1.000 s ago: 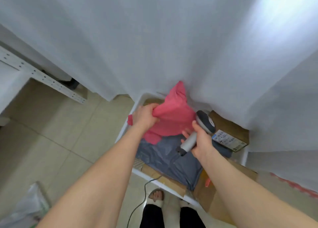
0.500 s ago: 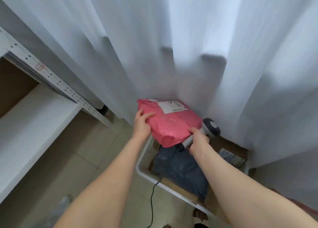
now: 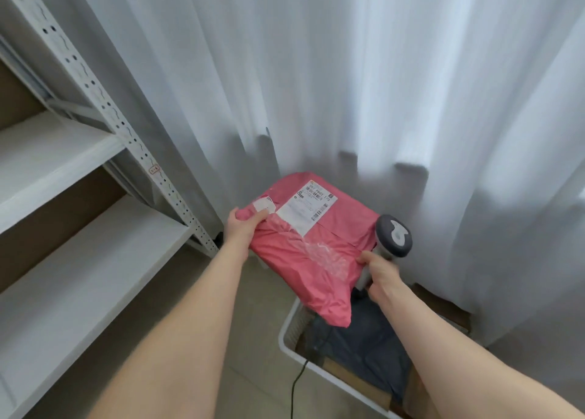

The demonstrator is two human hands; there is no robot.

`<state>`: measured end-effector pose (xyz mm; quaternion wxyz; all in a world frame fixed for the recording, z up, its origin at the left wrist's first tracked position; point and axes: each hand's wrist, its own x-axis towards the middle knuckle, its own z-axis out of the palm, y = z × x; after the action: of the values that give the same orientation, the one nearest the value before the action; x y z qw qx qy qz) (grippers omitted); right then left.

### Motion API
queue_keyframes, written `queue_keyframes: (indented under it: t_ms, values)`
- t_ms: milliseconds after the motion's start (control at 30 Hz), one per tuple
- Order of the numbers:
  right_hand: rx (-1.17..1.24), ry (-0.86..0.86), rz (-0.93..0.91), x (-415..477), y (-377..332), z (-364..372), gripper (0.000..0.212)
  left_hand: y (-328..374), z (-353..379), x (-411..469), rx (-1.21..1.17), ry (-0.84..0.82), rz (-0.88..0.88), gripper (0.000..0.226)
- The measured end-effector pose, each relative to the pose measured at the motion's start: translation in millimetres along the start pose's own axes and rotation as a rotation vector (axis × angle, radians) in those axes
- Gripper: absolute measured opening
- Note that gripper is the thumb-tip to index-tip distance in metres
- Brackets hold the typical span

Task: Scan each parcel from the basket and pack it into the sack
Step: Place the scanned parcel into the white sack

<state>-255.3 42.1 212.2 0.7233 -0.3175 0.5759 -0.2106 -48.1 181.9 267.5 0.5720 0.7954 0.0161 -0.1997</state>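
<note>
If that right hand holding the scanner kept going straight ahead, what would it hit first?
Probably the white curtain, hanging just beyond the scanner that the right hand grips; how near is hard to judge. The pink parcel sits to its left.

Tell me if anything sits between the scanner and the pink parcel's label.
Nothing visible does: the label lies bare atop the pink parcel in the left hand, the scanner in the right hand just beside it.

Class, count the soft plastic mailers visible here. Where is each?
2. The pink mailer is held above the basket between the left hand and the right hand, which also grips the scanner. The dark grey mailer lies in the basket. Others may be hidden underneath.
</note>
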Motion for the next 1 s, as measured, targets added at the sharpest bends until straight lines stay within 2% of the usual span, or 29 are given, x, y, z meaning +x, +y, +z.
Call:
queue_keyframes:
  t_ms: [100,167,300,367,467,567,633,733,800,1000]
  values:
    - [-0.054,-0.051,-0.121,-20.4,-11.2,12.8,0.026,15.3,-20.8,-2.4,0.270,-0.175,0.061,0.055]
    - [-0.076,-0.082,-0.210,-30.1,-14.8,21.6,0.029,24.3,-32.3,-10.0,0.362,-0.291,0.021,0.041]
    - [-0.158,-0.065,-0.297,-40.6,-21.7,35.4,0.028,34.9,-48.0,-18.9,0.302,-0.413,-0.021,0.032]
    - [-0.238,-0.030,-0.320,-43.8,-26.6,38.0,0.035,35.5,-50.5,-22.5,0.228,-0.331,0.012,0.035]
    - [-0.335,-0.046,-0.299,-52.0,-34.2,39.8,0.036,31.6,-48.0,-27.1,0.186,-0.191,0.039,0.054]
    - [-0.209,-0.232,-0.244,-66.4,-42.1,47.9,0.033,27.0,-37.3,-33.4,0.104,-0.196,-0.029,0.020]
    - [-0.184,-0.328,-0.229,-77.8,-46.5,55.8,0.034,26.4,-27.8,-38.3,0.072,-0.232,-0.031,0.016]
    - [-0.188,-0.399,-0.246,-91.5,-50.8,63.8,0.029,25.7,-13.9,-41.5,0.001,-0.279,0.023,0.040]
    - [-0.141,-0.442,-0.242,-97.6,-53.9,66.5,0.024,25.5,-7.9,-42.0,-0.017,-0.250,0.018,0.050]
    - [-0.162,-0.540,-0.217,-117.3,-68.0,69.9,0.012,27.0,-2.8,-41.1,0.002,-0.115,0.013,0.045]
